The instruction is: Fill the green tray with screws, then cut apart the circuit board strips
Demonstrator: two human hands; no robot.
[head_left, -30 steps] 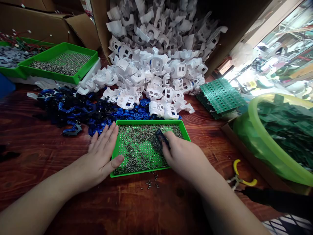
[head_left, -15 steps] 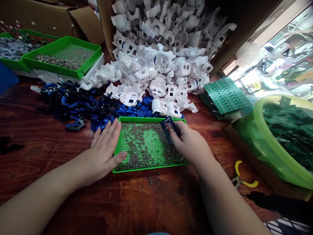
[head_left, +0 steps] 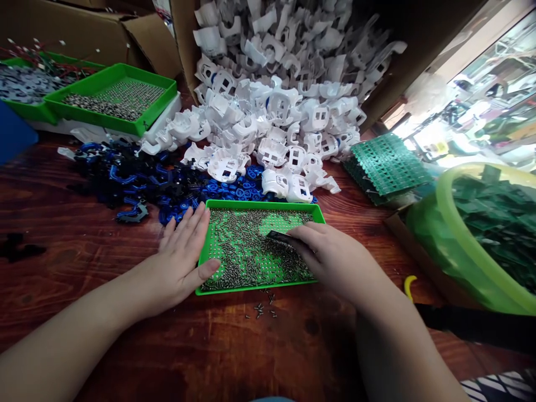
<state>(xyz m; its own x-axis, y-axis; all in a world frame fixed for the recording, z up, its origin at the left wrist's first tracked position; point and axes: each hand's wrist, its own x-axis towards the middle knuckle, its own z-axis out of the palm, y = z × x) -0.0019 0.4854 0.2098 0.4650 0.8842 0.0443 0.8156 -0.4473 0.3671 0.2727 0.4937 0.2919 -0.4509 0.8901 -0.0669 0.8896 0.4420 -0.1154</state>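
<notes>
A green tray (head_left: pixel 259 288) with a grid of small holes lies on the wooden table, strewn with many small screws (head_left: pixel 240 245). My left hand (head_left: pixel 182 259) rests against the tray's left side, fingers stretched out and thumb over the rim. Over the tray's right half, my right hand (head_left: pixel 335 254) grips a dark card (head_left: pixel 281 238) between thumb and fingers. The card is tilted nearly edge-on, close above the screws; whether it touches them I cannot tell. A few loose screws (head_left: pixel 259 310) lie on the table in front of the tray.
White plastic shells (head_left: pixel 276 111) are heaped behind the tray, with blue and black parts (head_left: pixel 138 178) at left. Another green tray (head_left: pixel 113 97) of small parts stands back left. At right are green circuit boards (head_left: pixel 387 164), a yellow-green basin (head_left: pixel 444 223) and yellow-handled pliers (head_left: pixel 409 286).
My right hand has tipped the card from face-up to nearly edge-on and shifted it slightly toward me. Screws in the tray have been spread, altering the bare patches. My left hand stays in place.
</notes>
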